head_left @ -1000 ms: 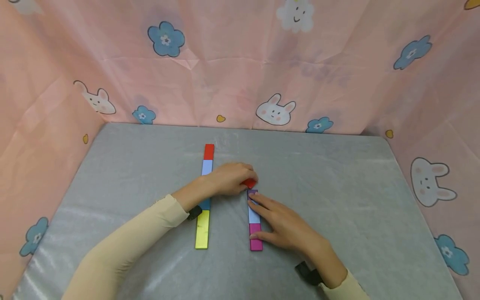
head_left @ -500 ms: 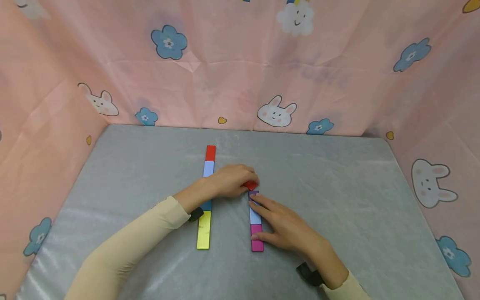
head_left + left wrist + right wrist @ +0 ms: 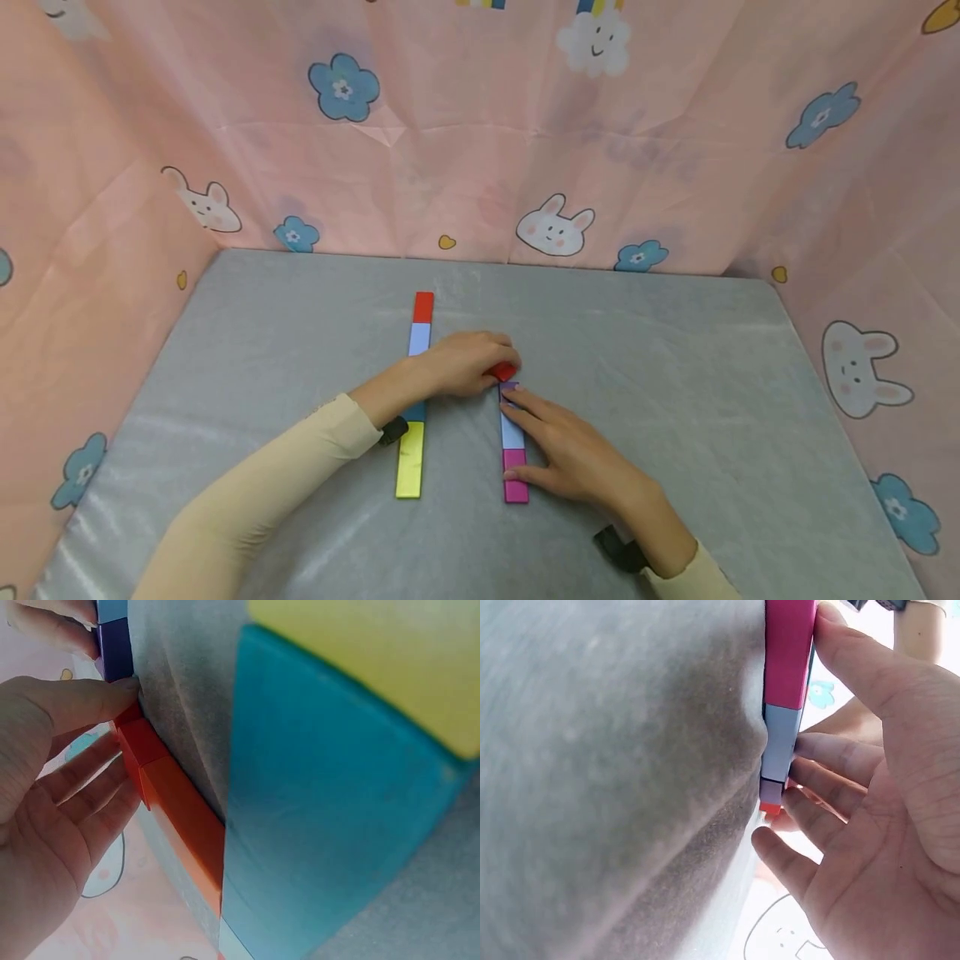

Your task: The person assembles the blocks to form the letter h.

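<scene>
My left hand (image 3: 465,363) pinches a red block (image 3: 505,372) at the far end of the right-hand row. In the left wrist view its thumb lies on the near side and its fingers behind. A second red block (image 3: 145,742) and an orange block (image 3: 184,817) run on from there; the left hand covers the orange one in the head view. That row continues with purple (image 3: 114,649), light blue (image 3: 512,435) and magenta (image 3: 516,492) blocks. Along its right side lies my right hand (image 3: 570,454), fingers extended, thumb touching the magenta block.
A second row stands to the left, with red (image 3: 423,307), light blue (image 3: 419,337), blue (image 3: 322,795) and yellow (image 3: 409,460) blocks. My left forearm crosses over it. The grey cloth-covered table (image 3: 675,367) meets a pink patterned curtain (image 3: 450,158) behind and at both sides.
The head view shifts slightly. Both hands keep their places at the right-hand row, and the blocks show no clear movement.
</scene>
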### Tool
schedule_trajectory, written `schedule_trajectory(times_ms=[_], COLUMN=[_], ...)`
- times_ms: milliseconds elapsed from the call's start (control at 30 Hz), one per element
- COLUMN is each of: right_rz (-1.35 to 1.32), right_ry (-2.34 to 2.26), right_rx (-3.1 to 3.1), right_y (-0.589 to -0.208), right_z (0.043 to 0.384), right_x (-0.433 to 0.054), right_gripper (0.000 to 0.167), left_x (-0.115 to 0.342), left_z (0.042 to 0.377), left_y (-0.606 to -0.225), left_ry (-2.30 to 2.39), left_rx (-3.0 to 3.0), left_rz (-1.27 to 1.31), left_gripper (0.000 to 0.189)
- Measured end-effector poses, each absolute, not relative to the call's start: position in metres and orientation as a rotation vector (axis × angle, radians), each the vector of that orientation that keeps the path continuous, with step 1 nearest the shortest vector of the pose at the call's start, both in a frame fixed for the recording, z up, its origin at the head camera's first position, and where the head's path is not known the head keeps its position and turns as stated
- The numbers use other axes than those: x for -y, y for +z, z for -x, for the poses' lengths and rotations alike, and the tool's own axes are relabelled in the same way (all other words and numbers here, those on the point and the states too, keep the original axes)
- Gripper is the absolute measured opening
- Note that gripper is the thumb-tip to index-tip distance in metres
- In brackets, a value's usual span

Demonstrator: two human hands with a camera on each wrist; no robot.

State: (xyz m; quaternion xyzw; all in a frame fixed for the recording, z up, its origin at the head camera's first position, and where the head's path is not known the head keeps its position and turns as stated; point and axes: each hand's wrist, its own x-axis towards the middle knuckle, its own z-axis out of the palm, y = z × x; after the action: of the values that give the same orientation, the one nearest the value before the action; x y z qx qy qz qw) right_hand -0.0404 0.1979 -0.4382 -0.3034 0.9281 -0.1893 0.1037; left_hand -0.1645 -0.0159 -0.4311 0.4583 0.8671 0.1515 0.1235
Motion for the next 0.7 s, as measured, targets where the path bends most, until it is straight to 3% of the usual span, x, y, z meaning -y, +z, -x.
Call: schedule_trajectory(times_ms=[267, 700], right_rz=[0.828, 0.835], right_ry=[-0.603, -0.689], right_rx=[-2.743, -2.812], right_y=[-0.435, -0.437], right_z=[0.041, 0.043], right_x=[-0.2, -0.208], right_gripper=[0.081, 0.066], left_x=[0.024, 0.051], left_z=[0.161, 0.146], left_y=[-0.432, -0.424], left_ry=[0.511, 0.621], left_rx=[-2.555, -2.613], left_rz=[-1.26, -1.194], left_gripper=[0.045, 0.049])
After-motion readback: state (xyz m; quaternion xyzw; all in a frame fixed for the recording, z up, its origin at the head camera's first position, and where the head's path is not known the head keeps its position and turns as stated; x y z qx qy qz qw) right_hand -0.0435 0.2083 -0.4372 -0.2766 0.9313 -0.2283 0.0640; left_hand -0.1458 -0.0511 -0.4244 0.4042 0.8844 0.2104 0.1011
